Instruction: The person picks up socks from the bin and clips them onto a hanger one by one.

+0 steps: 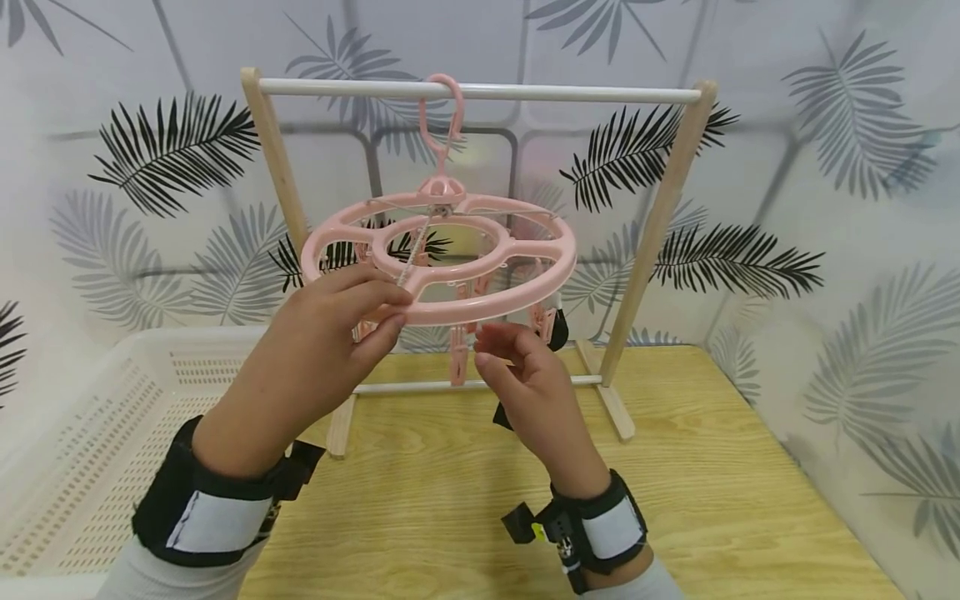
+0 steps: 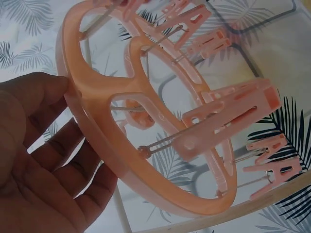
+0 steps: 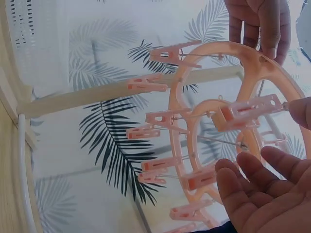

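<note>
Pink double-ringed hanger (image 1: 459, 271), clips (image 1: 458, 358) dangling — left grip (image 1: 330, 329) pinching rim (image 1: 491, 311), right grip (image 1: 534, 387) parted, empty

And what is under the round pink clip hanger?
Pink clothespins hang under the clip hanger, and something black shows beside the right hand. That hand blocks the view behind it, so I cannot identify the black thing.

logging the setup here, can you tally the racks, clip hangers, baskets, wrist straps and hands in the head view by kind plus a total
Pink round clip hanger: 1
Garment rack: 1
White plastic basket: 1
Wrist straps: 2
Hands: 2
Total: 7
</note>
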`<state>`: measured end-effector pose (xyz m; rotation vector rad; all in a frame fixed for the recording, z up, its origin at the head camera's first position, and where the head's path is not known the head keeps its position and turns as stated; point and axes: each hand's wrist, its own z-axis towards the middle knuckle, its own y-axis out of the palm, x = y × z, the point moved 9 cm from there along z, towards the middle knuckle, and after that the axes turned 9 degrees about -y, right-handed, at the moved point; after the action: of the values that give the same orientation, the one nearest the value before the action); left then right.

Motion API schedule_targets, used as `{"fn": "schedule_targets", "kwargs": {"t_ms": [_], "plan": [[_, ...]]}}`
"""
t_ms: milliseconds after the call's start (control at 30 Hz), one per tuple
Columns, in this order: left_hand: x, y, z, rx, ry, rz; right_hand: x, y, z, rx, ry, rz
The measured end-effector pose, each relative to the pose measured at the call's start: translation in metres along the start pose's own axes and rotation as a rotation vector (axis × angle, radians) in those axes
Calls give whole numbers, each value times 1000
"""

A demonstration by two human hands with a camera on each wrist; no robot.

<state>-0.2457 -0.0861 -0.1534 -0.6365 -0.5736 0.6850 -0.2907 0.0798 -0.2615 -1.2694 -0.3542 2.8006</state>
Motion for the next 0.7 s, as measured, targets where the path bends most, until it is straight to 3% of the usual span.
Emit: {"fn": "schedule_targets", "kwargs": {"t_ms": [133,433,700], "plan": [[0,1,0,-9,-17,1,4,10,6,-52,29,67],[-2,2,0,-7,-21,17,12,22,14,-78,103,245],[-4,4,2,12,-38,-8,13,29,21,-95,105,258]]}}
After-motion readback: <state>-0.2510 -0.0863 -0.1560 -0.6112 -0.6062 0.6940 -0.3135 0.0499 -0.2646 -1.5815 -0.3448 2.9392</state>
